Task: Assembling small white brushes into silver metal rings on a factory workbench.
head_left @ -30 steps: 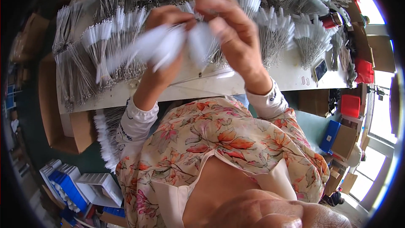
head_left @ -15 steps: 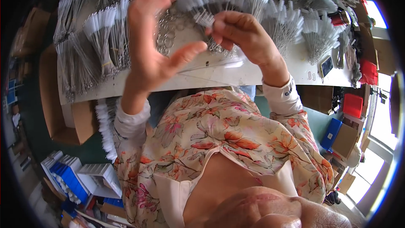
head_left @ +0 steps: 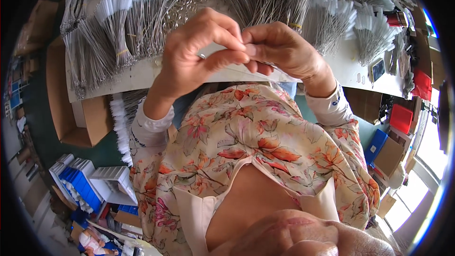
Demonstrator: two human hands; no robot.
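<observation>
— Both hands are raised in front of the chest, above the near edge of the counter (head_left: 142,78). What do they hold?

— Something very small. The left hand (head_left: 189,54) and the right hand (head_left: 284,50) meet fingertip to fingertip, the thumb and forefinger of each pinched shut. A small metal ring (head_left: 201,56) shows by the left thumb, and a thin wire (head_left: 265,62) runs under the right fingers. The fingers hide how the two pieces join, so I cannot tell.

— So the fingers are closed?

— Yes, pinched tight on that ring and wire, held in the air between the hands, clear of the counter.

— And on the counter?

— Many bundles of thin grey wires with white ends (head_left: 118,23), fanned out across the top, some bound with yellow bands. A loose pile of small metal rings (head_left: 182,9) lies just behind the left hand. More white-tipped bundles (head_left: 121,123) hang below the counter's edge at the left.

— Anything around it?

— Cardboard boxes (head_left: 87,118) stand under the counter on the left, blue bins (head_left: 83,185) sit on the floor lower left, and red containers (head_left: 402,117) are at the right, near a window.
</observation>
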